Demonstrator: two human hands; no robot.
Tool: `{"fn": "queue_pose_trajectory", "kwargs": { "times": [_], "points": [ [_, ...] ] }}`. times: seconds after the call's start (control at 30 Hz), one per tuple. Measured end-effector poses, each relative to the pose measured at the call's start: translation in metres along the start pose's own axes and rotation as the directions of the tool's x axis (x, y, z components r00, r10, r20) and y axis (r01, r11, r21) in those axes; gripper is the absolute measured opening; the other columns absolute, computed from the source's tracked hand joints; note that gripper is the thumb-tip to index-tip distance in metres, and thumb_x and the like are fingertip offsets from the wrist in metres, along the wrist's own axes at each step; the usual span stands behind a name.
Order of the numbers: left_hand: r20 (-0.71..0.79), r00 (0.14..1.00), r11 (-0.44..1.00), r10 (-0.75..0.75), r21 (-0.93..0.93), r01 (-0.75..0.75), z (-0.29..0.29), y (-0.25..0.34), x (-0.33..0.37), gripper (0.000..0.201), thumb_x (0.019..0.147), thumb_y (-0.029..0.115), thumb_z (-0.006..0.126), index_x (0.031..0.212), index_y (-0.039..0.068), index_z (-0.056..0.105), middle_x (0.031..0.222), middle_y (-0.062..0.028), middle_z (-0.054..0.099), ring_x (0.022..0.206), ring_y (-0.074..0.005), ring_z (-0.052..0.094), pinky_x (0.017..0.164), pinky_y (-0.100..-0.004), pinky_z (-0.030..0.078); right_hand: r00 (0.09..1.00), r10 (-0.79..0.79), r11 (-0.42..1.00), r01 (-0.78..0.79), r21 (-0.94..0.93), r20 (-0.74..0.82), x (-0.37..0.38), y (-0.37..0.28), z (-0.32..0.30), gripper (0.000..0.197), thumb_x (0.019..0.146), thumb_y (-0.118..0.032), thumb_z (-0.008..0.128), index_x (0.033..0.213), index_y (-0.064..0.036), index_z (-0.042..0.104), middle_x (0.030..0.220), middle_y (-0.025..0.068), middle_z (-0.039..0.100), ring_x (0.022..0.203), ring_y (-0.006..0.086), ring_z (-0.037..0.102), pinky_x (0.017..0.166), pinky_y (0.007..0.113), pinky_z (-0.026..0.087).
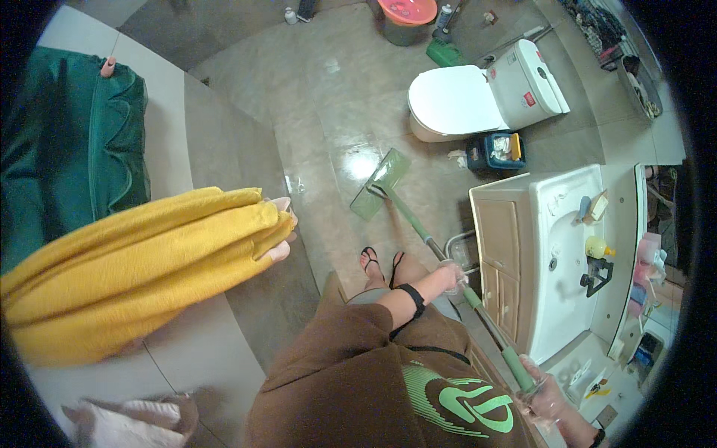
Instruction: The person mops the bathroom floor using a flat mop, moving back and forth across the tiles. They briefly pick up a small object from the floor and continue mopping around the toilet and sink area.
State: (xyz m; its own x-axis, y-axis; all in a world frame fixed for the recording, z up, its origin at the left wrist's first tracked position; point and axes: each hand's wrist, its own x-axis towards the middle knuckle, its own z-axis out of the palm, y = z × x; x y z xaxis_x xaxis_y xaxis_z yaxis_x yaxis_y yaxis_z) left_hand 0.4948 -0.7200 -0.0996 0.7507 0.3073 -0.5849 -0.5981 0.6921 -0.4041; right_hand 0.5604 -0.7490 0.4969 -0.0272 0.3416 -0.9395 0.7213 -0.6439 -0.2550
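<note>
1. Both hands grip a mop handle (478, 310): the left hand (451, 276) is closed round it about midway along, wearing a clear glove, with a black band on the wrist.
2. Lower right, the right hand (541, 396) is clenched round the green upper end of the same handle, also in a clear glove.
3. From the hands the handle slants up and left to the flat green mop head (381, 184), which lies on the wet, shiny tiled floor (328, 97) in front of the person's sandalled feet (382, 263).
4. Just right of the handle stands a white sink (556, 299) on a beige cabinet, with a yellow bottle (597, 247) and a black tap on its rim.
5. Beyond the mop head is a white toilet (455, 101) with its lid down; a small blue basket (497, 151) sits beside it.
6. At the left, a yellow towel (134, 261) and a green towel (75, 142) hang over a tiled wall.
</note>
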Motion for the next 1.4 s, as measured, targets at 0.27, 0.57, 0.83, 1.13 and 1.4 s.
{"fn": "queue_pose_trajectory", "kwargs": {
  "times": [0.27, 0.57, 0.83, 1.13, 1.4],
  "points": [
    [-0.278, 0.948, 0.988, 0.154, 0.021, -0.155, 0.088, 0.145, 0.024, 0.026, 0.092, 0.016, 0.050, 0.067, 0.010, 0.049, 0.064, -0.0114, 0.054, 0.051, -0.0309, 0.050, 0.046, -0.0486, 0.046, 0.905, 0.418, 0.887, -0.426, 0.177, 0.081, 0.072, -0.165, -0.126, 0.089, 0.076, 0.007, 0.070, 0.150, -0.0255, 0.032, 0.074, 0.0034, 0.061, 0.046, 0.0103, 0.049, 0.036, 0.027, 0.036],
    [0.211, 0.797, -0.271, 0.566, 0.961, -0.061, 0.094, 0.367, -0.069, 0.005, 0.086, 0.009, 0.058, 0.083, 0.005, 0.059, 0.077, -0.0134, 0.060, 0.074, -0.0308, 0.062, 0.059, -0.0518, 0.051, 0.889, 0.371, 0.808, -0.452, 0.378, 0.269, 0.177, -0.333, -0.152, 0.090, 0.076, -0.001, 0.074, 0.149, -0.0328, 0.033, 0.074, 0.0020, 0.053, 0.042, 0.0126, 0.046, 0.033, 0.025, 0.033],
    [0.174, 0.732, 0.034, 0.658, 0.965, -0.260, 0.104, 0.513, -0.129, 0.008, 0.086, 0.008, 0.059, 0.081, 0.002, 0.057, 0.076, -0.0130, 0.058, 0.068, -0.0279, 0.058, 0.056, -0.0473, 0.048, 0.876, 0.273, 0.754, -0.452, 0.477, 0.398, 0.223, -0.471, -0.112, 0.089, 0.083, 0.001, 0.066, 0.153, -0.0285, 0.022, 0.076, -0.0006, 0.059, 0.041, 0.0126, 0.052, 0.030, 0.029, 0.038],
    [0.497, 0.852, -0.665, 0.164, 0.694, -0.276, 0.123, 0.715, -0.224, 0.013, 0.086, 0.007, 0.058, 0.075, 0.001, 0.063, 0.074, -0.0148, 0.062, 0.062, -0.0262, 0.057, 0.057, -0.0412, 0.048, 0.915, -0.199, 0.976, 0.152, 0.159, 0.351, 0.299, -0.598, -0.061, 0.067, 0.092, -0.003, 0.059, 0.151, -0.0106, 0.029, 0.153, 0.0083, 0.034, 0.141, 0.0166, 0.026, 0.115, 0.032, 0.025],
    [0.553, 0.340, -0.563, 0.761, 0.823, -0.077, 0.213, 0.811, -0.333, 0.013, 0.079, 0.007, 0.058, 0.071, 0.004, 0.067, 0.077, -0.0136, 0.066, 0.071, -0.0291, 0.064, 0.062, -0.0399, 0.051, 0.890, 0.243, 0.878, -0.371, 0.302, 0.385, 0.318, -0.797, -0.082, 0.078, 0.085, -0.003, 0.065, 0.151, -0.0262, 0.031, 0.088, 0.0028, 0.060, 0.054, 0.0118, 0.048, 0.043, 0.027, 0.040]
  ]
}}
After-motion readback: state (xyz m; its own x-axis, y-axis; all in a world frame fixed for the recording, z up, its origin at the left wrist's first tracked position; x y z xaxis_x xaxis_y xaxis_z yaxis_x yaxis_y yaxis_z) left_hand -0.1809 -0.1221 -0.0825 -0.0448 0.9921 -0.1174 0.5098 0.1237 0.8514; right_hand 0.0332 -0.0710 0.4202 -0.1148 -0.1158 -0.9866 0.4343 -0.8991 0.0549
